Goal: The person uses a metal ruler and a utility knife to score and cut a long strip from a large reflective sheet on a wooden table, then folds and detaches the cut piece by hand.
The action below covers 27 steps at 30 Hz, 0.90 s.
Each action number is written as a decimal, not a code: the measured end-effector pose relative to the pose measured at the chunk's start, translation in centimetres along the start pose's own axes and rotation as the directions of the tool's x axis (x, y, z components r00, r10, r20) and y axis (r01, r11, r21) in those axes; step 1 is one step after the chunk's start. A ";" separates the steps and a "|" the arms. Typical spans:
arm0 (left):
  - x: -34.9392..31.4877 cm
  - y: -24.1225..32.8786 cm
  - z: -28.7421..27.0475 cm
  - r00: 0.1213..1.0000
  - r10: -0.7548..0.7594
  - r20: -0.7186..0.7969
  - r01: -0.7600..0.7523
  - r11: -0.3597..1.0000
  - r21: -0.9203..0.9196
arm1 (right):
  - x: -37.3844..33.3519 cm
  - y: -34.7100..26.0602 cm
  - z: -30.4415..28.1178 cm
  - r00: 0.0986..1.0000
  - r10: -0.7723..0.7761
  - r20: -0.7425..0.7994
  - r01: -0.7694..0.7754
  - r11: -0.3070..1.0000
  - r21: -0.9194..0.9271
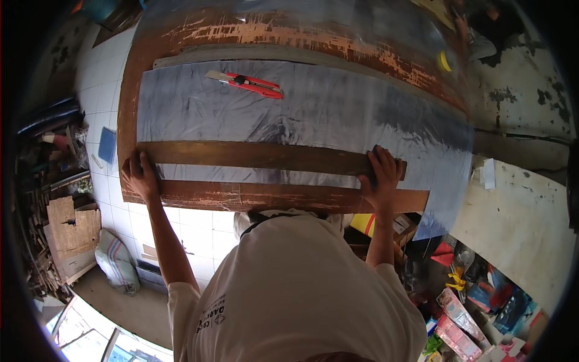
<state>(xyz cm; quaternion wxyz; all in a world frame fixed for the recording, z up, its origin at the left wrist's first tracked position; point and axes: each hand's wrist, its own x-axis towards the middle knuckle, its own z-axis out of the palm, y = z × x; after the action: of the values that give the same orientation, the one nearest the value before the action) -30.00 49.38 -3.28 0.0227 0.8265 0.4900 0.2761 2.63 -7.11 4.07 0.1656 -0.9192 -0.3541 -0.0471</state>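
A long, flat brown wooden strip (259,157) lies across a grey-blue sheet (199,108) on the brown worktable (241,194). My left hand (142,176) grips the strip's left end, fingers bent over it near the table's left edge. Toward the other end, my right hand (382,175) holds the strip, with its fingertips across the top and its thumb on the near side. Beyond the strip, a red utility knife (253,84) rests on the wrinkled sheet, its blade pointing left. The sheet's right part hangs past the table's near edge.
A long grey strip (301,60) runs along the sheet's far edge. A yellow tape roll (445,61) sits at the far right, near another person's arm (462,29). A pale board (512,223) stands to the right, above piled packages (458,332). A sack (116,262) lies lower left.
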 end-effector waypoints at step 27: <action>0.2 2.0 -1.2 0.990 -0.128 0.060 0.127 0.992 0.010 | -0.2 0.7 1.6 0.982 -0.062 -0.177 0.058 0.998 -0.030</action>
<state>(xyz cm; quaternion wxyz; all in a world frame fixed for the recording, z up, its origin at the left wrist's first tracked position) -28.89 48.20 -1.59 0.0528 0.8016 0.5418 0.2473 2.89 -7.23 2.27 0.1839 -0.9023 -0.3647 -0.1383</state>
